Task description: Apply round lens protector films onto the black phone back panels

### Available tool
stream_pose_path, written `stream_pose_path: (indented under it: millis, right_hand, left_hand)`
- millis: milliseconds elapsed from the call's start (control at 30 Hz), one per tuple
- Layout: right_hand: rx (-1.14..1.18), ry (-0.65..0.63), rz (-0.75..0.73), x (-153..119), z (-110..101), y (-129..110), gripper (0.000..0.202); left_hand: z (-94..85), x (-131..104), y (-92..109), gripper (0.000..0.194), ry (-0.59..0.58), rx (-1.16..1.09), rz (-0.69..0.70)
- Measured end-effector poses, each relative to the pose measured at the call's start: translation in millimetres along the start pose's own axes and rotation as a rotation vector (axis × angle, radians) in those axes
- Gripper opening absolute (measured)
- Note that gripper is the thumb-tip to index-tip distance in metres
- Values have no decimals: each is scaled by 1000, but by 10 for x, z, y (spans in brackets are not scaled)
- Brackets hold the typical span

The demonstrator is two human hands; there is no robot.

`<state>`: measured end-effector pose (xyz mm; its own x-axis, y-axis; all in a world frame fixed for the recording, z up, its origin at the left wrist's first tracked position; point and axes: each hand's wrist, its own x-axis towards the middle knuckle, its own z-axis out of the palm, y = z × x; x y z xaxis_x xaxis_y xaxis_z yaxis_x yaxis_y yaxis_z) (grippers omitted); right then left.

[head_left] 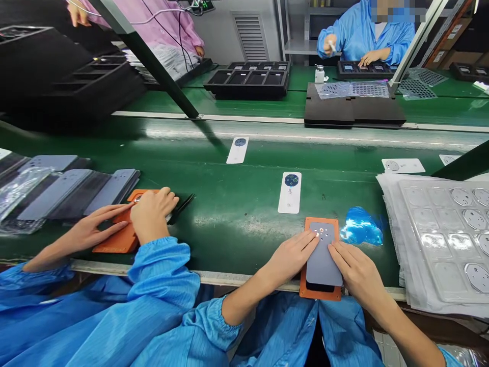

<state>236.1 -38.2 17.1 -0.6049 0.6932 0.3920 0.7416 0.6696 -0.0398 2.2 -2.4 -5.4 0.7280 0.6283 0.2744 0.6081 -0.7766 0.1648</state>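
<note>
Grey back cover [323,257] on orange jig [320,293], long axis pointing away; left hand [292,255], right hand [353,270] fingers apparently flat on it.

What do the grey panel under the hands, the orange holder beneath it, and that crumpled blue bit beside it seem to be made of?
Grey panel: likely matte plastic or coated glass, with an even, dull sheen. Orange holder: looks like rigid moulded plastic or resin, flat and unglossy. Blue bit: thin glossy plastic film, crinkled, translucent.
</note>
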Motion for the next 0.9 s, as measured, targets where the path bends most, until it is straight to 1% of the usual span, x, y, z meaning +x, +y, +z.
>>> stream_pose_path:
  millis: [133,233,333,500,600,700,800,867,900]
  right_hand:
    - [-18,-93,-1,-3,193,57,43]
    - [-44,-153,18,-7,282,34,50]
    - [-63,-191,24,-12,281,-16,54]
    - [-55,-206,20,-57,236,-71,55]
    - [-26,-221,34,-96,228,-79,57]
    - [28,-238,55,-98,230,-65,58]
    - [88,-223,75,-93,237,-38,58]
    - [159,-159,105,-99,232,-18,56]
    - [220,-104,134,-102,223,-10,53]
  left_hand:
    - [1,10,12,33,-67,98,-18]
    - [-4,4,56,36,-108,132,-22]
    - [-2,-22,84,39,-110,158,-22]
    - [32,-82,121,37,-50,200,-18]
    - [46,-89,165,39,-57,178,-21]
    - [13,-58,179,43,-109,123,-22]
    - [-64,-32,117,46,-141,-16,-49]
    - [-108,-26,56,51,-121,-192,-82]
    - [-120,-21,35,56,-86,-303,-115]
